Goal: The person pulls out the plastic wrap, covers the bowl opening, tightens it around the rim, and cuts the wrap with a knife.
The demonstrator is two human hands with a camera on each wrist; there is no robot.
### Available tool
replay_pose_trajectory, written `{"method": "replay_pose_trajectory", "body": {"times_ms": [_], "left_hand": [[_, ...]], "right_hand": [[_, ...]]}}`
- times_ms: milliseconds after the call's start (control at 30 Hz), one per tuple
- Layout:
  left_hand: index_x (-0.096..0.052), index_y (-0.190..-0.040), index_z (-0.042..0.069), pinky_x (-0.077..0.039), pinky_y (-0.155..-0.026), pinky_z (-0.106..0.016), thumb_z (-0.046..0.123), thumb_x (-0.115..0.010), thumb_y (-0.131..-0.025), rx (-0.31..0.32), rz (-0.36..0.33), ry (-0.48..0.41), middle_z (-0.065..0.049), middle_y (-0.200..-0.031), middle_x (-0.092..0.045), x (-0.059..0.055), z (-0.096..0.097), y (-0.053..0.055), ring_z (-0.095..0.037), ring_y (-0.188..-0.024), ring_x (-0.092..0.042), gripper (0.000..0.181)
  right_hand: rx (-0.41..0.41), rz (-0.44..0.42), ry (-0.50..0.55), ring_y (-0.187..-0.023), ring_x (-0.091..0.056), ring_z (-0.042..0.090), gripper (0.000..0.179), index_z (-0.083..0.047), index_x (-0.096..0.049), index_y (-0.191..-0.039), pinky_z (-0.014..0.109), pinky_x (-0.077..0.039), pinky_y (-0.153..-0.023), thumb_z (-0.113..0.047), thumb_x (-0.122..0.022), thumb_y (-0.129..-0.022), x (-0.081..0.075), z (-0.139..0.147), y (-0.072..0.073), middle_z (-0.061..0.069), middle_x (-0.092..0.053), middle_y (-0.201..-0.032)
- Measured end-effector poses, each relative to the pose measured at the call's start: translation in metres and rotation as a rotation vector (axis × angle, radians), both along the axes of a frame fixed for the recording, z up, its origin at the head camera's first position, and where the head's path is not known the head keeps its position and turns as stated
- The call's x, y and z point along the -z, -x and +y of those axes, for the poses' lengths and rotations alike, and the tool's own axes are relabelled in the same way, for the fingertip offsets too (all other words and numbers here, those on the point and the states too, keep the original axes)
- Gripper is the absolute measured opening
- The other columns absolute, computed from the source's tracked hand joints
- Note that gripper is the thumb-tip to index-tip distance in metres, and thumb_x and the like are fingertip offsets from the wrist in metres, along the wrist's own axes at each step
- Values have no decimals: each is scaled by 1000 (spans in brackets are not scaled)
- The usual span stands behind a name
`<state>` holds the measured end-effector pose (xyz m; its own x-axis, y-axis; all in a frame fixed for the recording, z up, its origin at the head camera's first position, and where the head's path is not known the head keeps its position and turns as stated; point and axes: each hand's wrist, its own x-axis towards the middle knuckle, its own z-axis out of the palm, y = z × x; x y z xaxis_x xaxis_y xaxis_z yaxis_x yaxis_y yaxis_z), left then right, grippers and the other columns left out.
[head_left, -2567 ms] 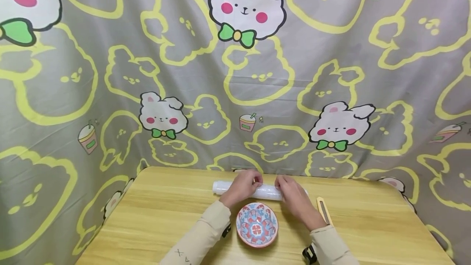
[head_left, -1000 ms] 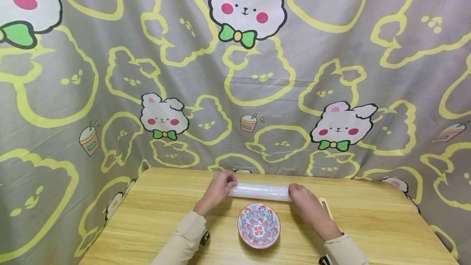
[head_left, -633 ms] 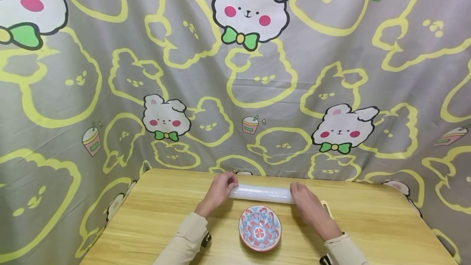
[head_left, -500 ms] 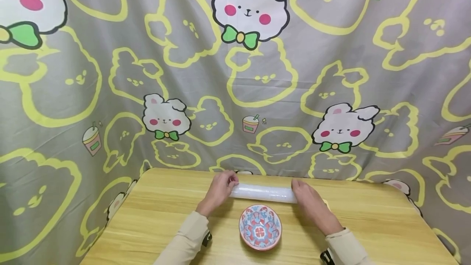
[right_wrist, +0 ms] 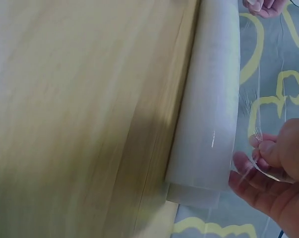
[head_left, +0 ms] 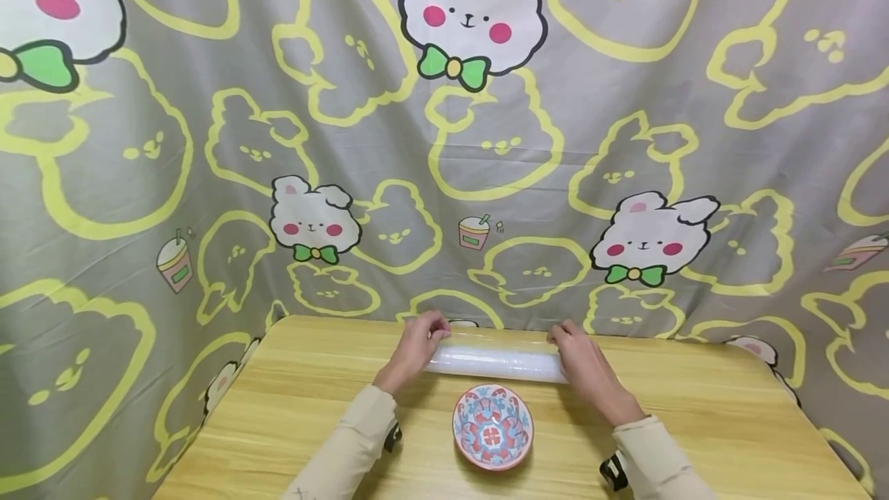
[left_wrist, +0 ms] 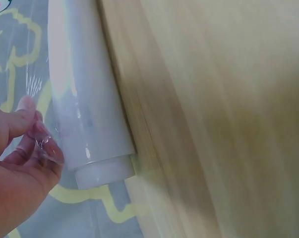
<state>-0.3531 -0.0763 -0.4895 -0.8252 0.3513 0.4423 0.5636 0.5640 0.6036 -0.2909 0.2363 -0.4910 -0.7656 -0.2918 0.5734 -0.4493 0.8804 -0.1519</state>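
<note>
A white roll of cling film lies crosswise near the back of the table, its core end showing in both wrist views. At the roll's left end my left hand pinches the loose edge of the clear film between thumb and fingers. My right hand pinches the same edge near the right end; in the right wrist view the film wrinkles at the fingertips. Between the hands the film stretches just beyond the roll, hard to see. In front of the roll stands a patterned red, blue and white bowl.
The wooden table ends close behind the roll. A grey cloth with yellow outlines and white rabbits hangs behind the table and along its sides. The yellow box cutter seen earlier at the right is hidden behind the right hand.
From the middle of the roll, my hands have moved apart to its ends. In the last half second both have gone up and away toward the cloth, drawing film off the roll.
</note>
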Motion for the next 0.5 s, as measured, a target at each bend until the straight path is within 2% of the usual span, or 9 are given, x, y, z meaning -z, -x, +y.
{"method": "replay_pose_trajectory", "body": {"times_ms": [133,267,367,500], "left_hand": [[-68,-86,6,-52,-64,-23,-2,-71,-93,1,13,1,-1,-81,-66,-3,2,2,-10,-73,-58,11],[-67,-87,5,-53,-64,-23,-2,-69,-94,13,-61,-44,-5,-82,-68,-8,2,3,-13,-74,-60,10],[-66,-89,3,-52,-63,-22,-2,-66,-96,17,-128,-88,-10,-83,-67,-12,2,4,-16,-75,-60,8],[-65,-90,1,-51,-63,-22,-1,-64,-98,17,-147,-117,-17,-85,-66,-18,3,6,-22,-76,-61,8]], "right_hand": [[15,-39,52,-78,-62,24,30,-2,-64,-91,37,-58,-62,23,-62,-75,-2,0,2,8,-61,-88],[27,-99,134,-72,-55,17,24,-5,-60,-89,35,-54,-60,18,-57,-85,-6,0,3,2,-57,-79],[17,-113,188,-70,-53,14,20,-5,-59,-89,35,-54,-60,14,-54,-93,-11,1,5,1,-56,-76],[-7,-105,239,-69,-55,14,13,-1,-62,-92,35,-56,-61,8,-55,-99,-17,0,9,4,-60,-77]]}}
